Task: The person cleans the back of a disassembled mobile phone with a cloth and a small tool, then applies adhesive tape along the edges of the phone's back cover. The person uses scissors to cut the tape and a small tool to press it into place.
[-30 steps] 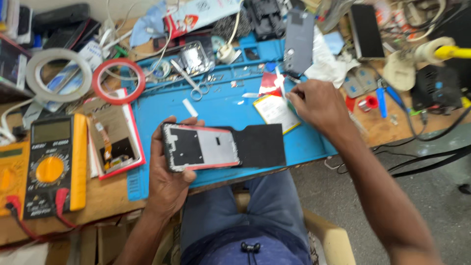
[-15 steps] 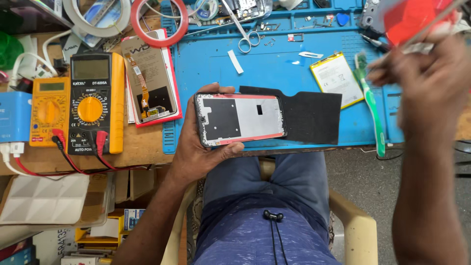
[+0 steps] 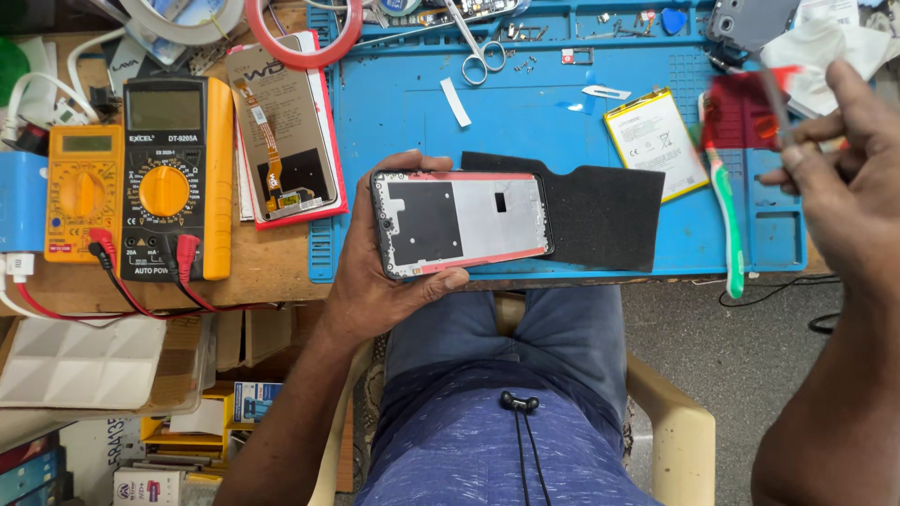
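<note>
My left hand point(image 3: 375, 281) grips a phone frame point(image 3: 461, 223) with a grey metal plate and red edges, held flat over the near edge of the blue work mat point(image 3: 525, 122). The frame partly lies on a black foam pad point(image 3: 600, 215). My right hand point(image 3: 834, 187) is raised at the right, pinching a thin tool with a red film piece point(image 3: 741, 108), blurred by motion. A phone battery point(image 3: 654, 141) lies on the mat below that hand's level, beside a green and white toothbrush point(image 3: 727, 225).
Two yellow multimeters point(image 3: 164, 178) with red and black leads sit on the wooden bench at left. A phone screen in a red case point(image 3: 286, 131), scissors point(image 3: 478, 52), tape rolls point(image 3: 300, 37), a dark back cover point(image 3: 755, 21) and white cloth point(image 3: 820, 52) lie about.
The view has shifted so the bench sits higher. My right hand lifted off the mat with the red film piece and moved right. My left hand keeps hold of the phone frame.
</note>
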